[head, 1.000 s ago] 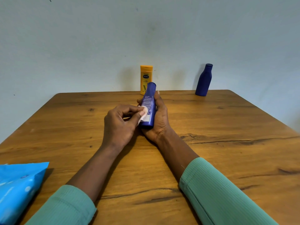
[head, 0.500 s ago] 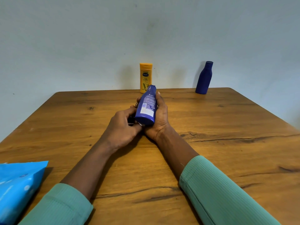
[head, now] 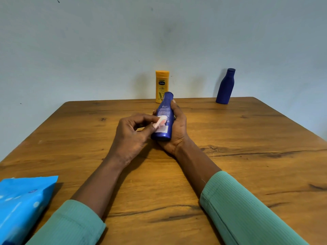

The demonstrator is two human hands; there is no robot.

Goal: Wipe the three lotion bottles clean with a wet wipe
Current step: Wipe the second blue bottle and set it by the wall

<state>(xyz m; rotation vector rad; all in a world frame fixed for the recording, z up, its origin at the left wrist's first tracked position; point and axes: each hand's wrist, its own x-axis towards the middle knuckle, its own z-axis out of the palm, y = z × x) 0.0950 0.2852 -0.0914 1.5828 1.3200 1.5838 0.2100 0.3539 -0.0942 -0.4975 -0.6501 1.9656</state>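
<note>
My right hand [head: 177,129] grips a blue lotion bottle [head: 165,110] from its right side and holds it tilted, cap pointing away, over the middle of the table. My left hand [head: 131,137] pinches a small folded white wet wipe [head: 160,122] and presses it against the bottle's printed left face. A yellow lotion bottle [head: 161,84] stands upright at the table's far edge, partly behind the held bottle. A dark blue bottle [head: 226,86] stands at the far right of that edge.
A blue wet-wipe pack [head: 23,204] lies at the near left corner of the wooden table [head: 247,156]. A pale wall rises straight behind the table's far edge.
The left hand came up from under the bottle's base, and the wipe shows again on the bottle's left face. The bottle has turned slightly in my right hand.
</note>
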